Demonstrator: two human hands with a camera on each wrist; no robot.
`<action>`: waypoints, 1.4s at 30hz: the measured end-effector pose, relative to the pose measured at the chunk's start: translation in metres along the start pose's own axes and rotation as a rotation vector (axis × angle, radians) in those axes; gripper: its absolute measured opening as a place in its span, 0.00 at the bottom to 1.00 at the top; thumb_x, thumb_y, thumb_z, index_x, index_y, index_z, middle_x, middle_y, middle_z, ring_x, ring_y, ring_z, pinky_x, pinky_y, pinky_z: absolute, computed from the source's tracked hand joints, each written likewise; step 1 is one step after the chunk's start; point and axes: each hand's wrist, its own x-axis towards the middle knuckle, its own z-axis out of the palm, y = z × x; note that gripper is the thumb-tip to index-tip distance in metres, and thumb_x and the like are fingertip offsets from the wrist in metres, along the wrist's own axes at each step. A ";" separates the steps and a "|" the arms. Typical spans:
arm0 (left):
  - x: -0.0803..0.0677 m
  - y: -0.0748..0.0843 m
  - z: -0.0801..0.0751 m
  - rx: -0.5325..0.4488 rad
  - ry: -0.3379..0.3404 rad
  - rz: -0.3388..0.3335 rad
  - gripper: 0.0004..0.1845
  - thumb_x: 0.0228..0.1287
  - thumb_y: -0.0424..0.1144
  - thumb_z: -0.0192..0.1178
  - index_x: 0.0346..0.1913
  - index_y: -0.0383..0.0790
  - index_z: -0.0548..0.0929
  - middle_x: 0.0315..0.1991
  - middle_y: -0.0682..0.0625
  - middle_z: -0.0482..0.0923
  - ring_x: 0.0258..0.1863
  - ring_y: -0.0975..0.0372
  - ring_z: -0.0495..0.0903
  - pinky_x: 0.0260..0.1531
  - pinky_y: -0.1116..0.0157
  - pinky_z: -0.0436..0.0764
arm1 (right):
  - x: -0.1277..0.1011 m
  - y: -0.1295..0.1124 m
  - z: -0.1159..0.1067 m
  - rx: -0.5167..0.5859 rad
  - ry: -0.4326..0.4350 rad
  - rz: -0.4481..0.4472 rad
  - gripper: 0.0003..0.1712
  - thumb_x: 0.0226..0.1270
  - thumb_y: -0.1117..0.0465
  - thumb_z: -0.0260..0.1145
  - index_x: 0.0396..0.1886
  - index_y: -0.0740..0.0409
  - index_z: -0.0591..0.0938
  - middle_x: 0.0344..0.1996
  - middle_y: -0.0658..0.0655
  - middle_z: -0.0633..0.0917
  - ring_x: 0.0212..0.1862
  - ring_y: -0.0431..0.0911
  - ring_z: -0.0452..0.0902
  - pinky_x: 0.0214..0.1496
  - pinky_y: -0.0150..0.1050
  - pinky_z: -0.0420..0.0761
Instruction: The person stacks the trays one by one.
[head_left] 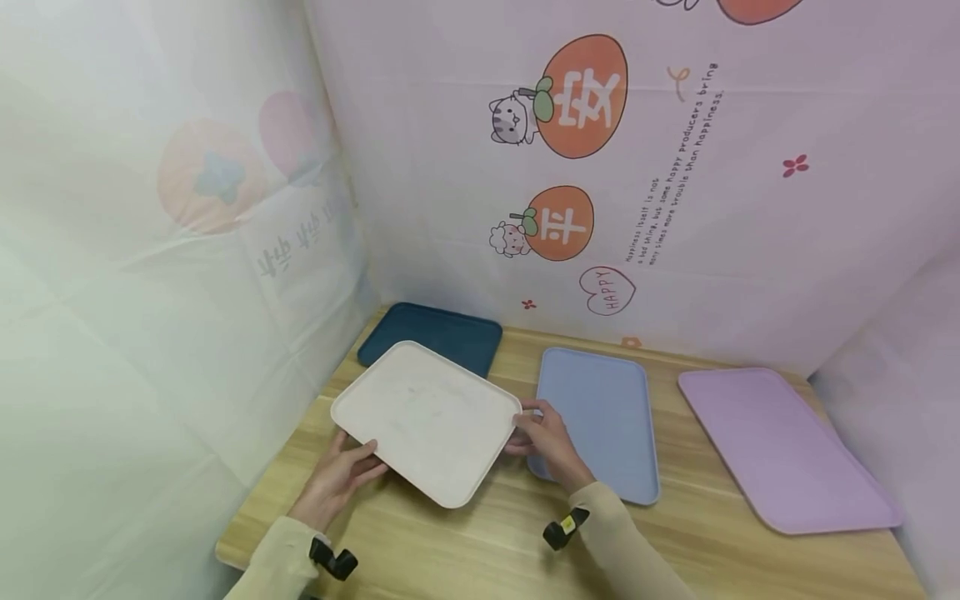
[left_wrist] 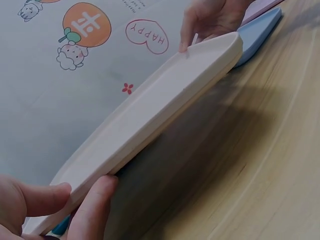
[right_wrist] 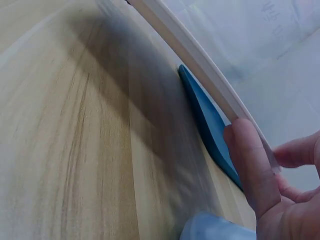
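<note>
A white rectangular tray (head_left: 427,421) is held above the wooden table, turned at an angle, with its shadow on the wood below in both wrist views. My left hand (head_left: 337,479) pinches its near left edge, thumb on the rim and fingers beneath. On the opposite side, my right hand (head_left: 546,437) pinches the right corner the same way. In the left wrist view the tray (left_wrist: 145,120) appears nearly edge-on. Behind it lies a dark blue tray (head_left: 442,332), partly covered from view. A light blue tray (head_left: 600,417) lies under and beside the right hand.
A pink-purple tray (head_left: 780,450) lies at the right of the wooden table (head_left: 450,558). Printed cloth (head_left: 465,150) hangs along the back, with a pale cloth (head_left: 150,333) on the left. A black camera (head_left: 566,529) is strapped to the right wrist.
</note>
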 end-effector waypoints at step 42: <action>0.003 0.017 -0.011 0.220 -0.295 -0.066 0.47 0.78 0.32 0.61 0.88 0.28 0.43 0.43 0.50 0.89 0.44 0.60 0.91 0.47 0.61 0.93 | -0.011 -0.010 -0.030 -0.281 -0.303 0.030 0.26 0.80 0.51 0.68 0.68 0.61 0.82 0.47 0.59 0.91 0.41 0.47 0.89 0.40 0.43 0.89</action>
